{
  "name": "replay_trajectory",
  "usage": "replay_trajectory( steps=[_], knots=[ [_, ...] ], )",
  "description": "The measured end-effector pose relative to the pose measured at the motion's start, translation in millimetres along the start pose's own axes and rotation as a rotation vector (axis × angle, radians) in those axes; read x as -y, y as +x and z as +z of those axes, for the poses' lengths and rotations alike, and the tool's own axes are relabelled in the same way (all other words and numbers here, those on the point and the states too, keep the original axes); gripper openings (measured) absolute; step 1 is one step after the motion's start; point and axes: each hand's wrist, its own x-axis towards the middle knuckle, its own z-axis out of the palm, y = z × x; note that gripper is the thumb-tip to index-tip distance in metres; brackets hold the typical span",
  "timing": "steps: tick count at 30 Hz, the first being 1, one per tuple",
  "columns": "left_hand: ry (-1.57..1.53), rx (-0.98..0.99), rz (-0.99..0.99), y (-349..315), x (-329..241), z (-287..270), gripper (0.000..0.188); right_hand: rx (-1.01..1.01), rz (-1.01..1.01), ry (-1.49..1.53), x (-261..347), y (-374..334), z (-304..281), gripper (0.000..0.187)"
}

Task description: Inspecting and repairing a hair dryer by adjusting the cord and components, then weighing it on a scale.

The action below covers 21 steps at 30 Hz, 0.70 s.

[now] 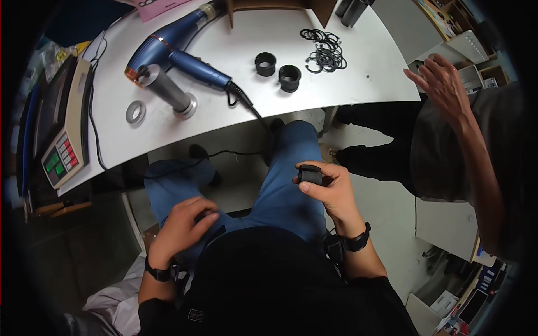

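My right hand (330,187) pinches a short black cylindrical sleeve (310,175) between thumb and fingers, above my right thigh. Over the left thigh, my left hand (188,221) has its fingers curled toward the thumb; something dark shows between them, too small to make out. Two similar black sleeves (289,78) stand on the white table (235,112) ahead. Beyond them, to the right, lies a loose pile of thin black open rings (328,53).
A blue hair dryer (168,50) lies on the table, its cord hanging over the front edge. Near it are a grey cylinder (168,92) on a round base and a grey ring (135,112). A scale (64,134) sits left. Another person's hand (443,84) is at right.
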Motion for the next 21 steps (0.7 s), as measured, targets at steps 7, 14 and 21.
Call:
replay_trajectory(
  steps=[7, 14, 21],
  knots=[
    [-0.22, -0.194, 0.556, 37.0, -36.7, 21.3, 0.026, 0.079, -0.016, -0.034, 19.1, -12.1, 40.8, 0.044],
    [-0.353, -0.287, 0.644, 49.4, -43.2, 34.5, 0.057, 0.085, -0.101, -0.112, 27.5, -22.3, 64.7, 0.048],
    [-0.361, -0.353, 0.746, 43.1, -26.6, 37.1, 0.057, 0.138, -0.129, -0.137, 27.1, -21.9, 79.3, 0.05]
  ],
)
